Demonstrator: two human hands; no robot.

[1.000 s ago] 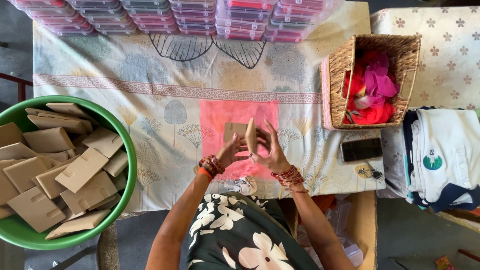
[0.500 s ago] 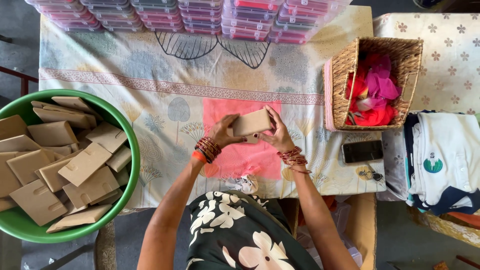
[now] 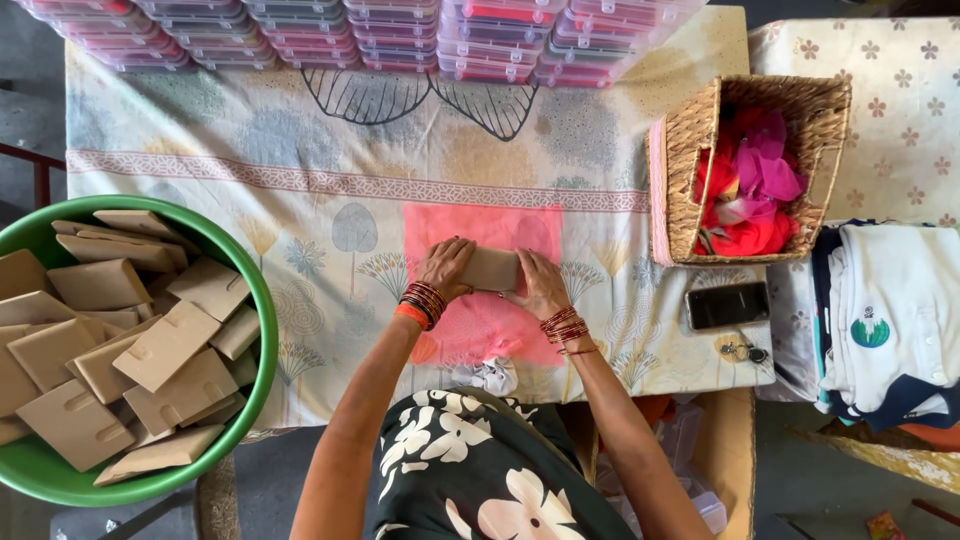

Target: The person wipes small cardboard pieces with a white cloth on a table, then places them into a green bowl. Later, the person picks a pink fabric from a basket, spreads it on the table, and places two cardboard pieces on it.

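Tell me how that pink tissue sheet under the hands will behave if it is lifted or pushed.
The pink tissue sheet looks thin, with the cloth's pattern showing faintly through, so it is probably floppy and very light. Pushed, it would likely wrinkle or slide on the tablecloth. The brown box under both hands seems to pin it.

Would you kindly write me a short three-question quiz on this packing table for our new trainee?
1. True or false: both hands, left hand and right hand, rest on the brown cardboard box.
2. What lies under that box: A) the phone, B) the pink sheet, C) the green tub?
3. Fill in: the wicker basket holds red and ____ fabric pieces.

Key: 1 true. 2 B. 3 pink.
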